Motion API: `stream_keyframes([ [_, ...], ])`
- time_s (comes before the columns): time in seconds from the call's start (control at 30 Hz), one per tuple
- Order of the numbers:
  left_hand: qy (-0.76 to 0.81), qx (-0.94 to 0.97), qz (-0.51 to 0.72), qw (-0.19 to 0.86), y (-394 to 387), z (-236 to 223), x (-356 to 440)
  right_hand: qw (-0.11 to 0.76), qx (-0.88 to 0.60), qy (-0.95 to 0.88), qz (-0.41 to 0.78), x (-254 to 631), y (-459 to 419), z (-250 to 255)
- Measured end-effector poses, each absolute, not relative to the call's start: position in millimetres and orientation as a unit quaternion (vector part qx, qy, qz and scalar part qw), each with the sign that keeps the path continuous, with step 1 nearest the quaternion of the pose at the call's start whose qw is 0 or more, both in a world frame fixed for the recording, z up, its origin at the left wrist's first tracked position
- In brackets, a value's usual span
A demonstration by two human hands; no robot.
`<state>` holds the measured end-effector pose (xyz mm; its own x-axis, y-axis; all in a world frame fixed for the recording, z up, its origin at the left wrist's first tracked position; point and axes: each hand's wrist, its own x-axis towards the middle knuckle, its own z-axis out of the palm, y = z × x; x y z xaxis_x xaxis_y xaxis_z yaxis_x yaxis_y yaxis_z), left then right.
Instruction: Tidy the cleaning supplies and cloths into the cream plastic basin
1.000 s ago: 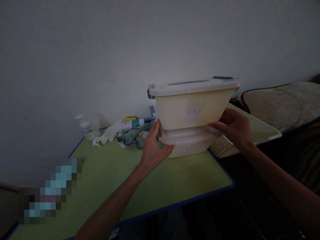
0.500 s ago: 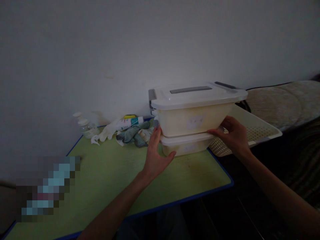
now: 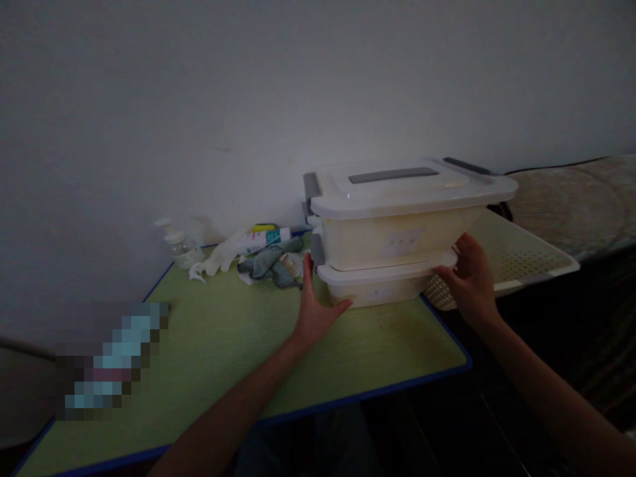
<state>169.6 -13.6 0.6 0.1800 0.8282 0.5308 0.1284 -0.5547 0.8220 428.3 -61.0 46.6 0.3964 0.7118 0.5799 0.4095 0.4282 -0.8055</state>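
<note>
Two lidded storage boxes of cream plastic are stacked at the table's right end. The upper storage box (image 3: 397, 235) has a white lid with grey clips and a grey handle strip. Beneath it sits the shallower-looking lower storage box (image 3: 377, 291). My left hand (image 3: 320, 308) is round the lower box's left end, thumb against its front and fingers along the side by a grey clip. At the opposite end my right hand (image 3: 470, 281) grips the lower box, its thumb at the lid rim; its other fingers are partly hidden behind the corner.
The green table (image 3: 223, 358) has a blue edge. Bottles (image 3: 183, 250), a white tube (image 3: 263, 240) and a grey patterned cloth (image 3: 273, 263) lie along the wall. A perforated basket (image 3: 527, 262) stands to the right, and a blurred-out object (image 3: 122, 358) lies left.
The view has shifted, so most things appear farther right. My right thumb has slid outward along the lower lid's rim, uncovering its right corner. My left hand keeps its place at the lower box.
</note>
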Motion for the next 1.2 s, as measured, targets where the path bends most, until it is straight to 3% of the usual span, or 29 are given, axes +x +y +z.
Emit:
stream_keyframes([
  [0.2,0.312,0.666,0.489,0.470,4,-24,178,0.610,-0.566,-0.515,0.205,421,-58,17],
  [0.5,0.337,0.660,0.481,0.469,5,-22,178,0.614,-0.594,-0.484,0.187,401,-57,9],
  [0.83,0.323,0.662,0.524,0.427,-14,56,177,0.631,-0.568,-0.503,0.163,404,-65,76],
  [1.03,0.296,0.687,0.533,0.395,18,115,179,0.658,-0.497,-0.554,0.114,407,-31,128],
  [1.2,0.274,0.717,0.544,0.338,53,141,182,0.663,-0.461,-0.580,0.110,415,12,144],
])
